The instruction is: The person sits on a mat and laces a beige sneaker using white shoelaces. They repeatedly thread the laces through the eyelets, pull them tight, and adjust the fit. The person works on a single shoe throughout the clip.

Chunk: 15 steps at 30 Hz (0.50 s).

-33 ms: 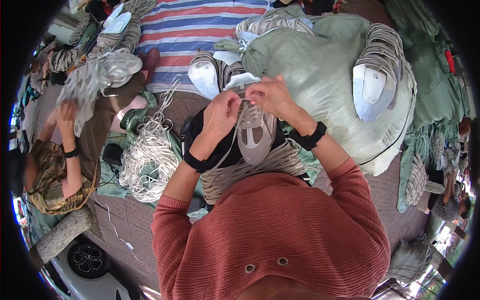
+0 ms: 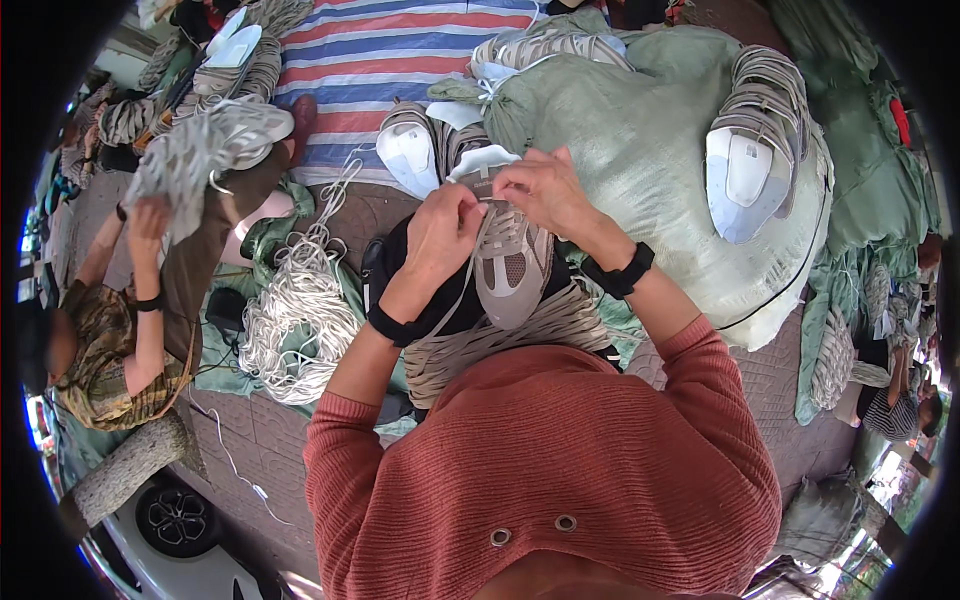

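A grey-beige sneaker (image 2: 513,278) with a mesh toe lies in front of me, its toe pointing toward my body. My left hand (image 2: 437,238) is closed in a pinch at the left side of its upper eyelets. Across from it, my right hand (image 2: 548,197) also pinches, just below the tongue. Between the fingertips runs a thin pale shoelace (image 2: 461,290), whose loose part hangs down beside the shoe's left edge. Fingers cover the top eyelets. A bundle of beige cords (image 2: 440,362) lies across my lap under the toe.
A heap of white laces (image 2: 300,325) is at the left. Shoe uppers (image 2: 408,148) stand ahead. A stack of them (image 2: 750,165) leans on a big pale green sack (image 2: 640,130). At far left, a co-worker's hand (image 2: 150,222) holds a blurred bunch of uppers (image 2: 195,155).
My hands stay almost in place at the eyelets, with only a slight finger shift. The co-worker's hand and bunch of uppers have moved a little to the right.
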Each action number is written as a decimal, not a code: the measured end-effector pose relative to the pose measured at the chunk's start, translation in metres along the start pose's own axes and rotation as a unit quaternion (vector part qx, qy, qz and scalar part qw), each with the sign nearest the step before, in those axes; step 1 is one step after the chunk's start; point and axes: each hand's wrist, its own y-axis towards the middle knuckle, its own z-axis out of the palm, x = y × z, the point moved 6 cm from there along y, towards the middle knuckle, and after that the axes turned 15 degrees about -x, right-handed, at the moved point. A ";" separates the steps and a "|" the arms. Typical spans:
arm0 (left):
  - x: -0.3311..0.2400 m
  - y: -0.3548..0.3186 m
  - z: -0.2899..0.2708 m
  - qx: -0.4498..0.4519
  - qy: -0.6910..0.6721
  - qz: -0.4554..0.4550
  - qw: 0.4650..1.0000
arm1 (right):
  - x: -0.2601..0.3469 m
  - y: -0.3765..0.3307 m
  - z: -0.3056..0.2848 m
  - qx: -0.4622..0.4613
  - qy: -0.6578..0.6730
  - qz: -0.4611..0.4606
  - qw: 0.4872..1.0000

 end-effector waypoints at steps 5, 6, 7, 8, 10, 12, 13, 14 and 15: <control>-0.007 -0.016 0.012 -0.016 0.119 0.126 0.985 | 0.009 -0.004 0.007 0.001 -0.138 -0.148 0.979; -0.010 -0.016 0.011 -0.007 0.106 0.136 0.985 | 0.013 -0.004 0.008 0.012 -0.173 -0.175 0.969; -0.014 -0.017 0.008 0.001 0.094 0.145 0.985 | 0.016 -0.003 0.009 0.034 -0.178 -0.182 0.967; -0.016 -0.018 0.007 0.009 0.082 0.155 0.985 | 0.018 -0.002 0.009 0.056 -0.182 -0.189 0.963; -0.022 -0.025 0.006 0.022 0.045 0.157 0.986 | 0.019 0.001 0.012 0.102 -0.185 -0.193 0.958; -0.025 -0.029 0.005 0.023 0.021 0.158 0.987 | 0.016 0.003 0.017 0.152 -0.176 -0.184 0.955; -0.026 -0.030 0.005 0.018 0.016 0.158 0.987 | 0.016 0.004 0.018 0.154 -0.178 -0.183 0.954; -0.027 -0.030 0.003 0.012 0.010 0.158 0.987 | 0.016 0.005 0.019 0.156 -0.180 -0.183 0.954; -0.027 -0.029 0.004 0.021 0.013 0.157 0.987 | 0.016 0.006 0.019 0.159 -0.183 -0.182 0.953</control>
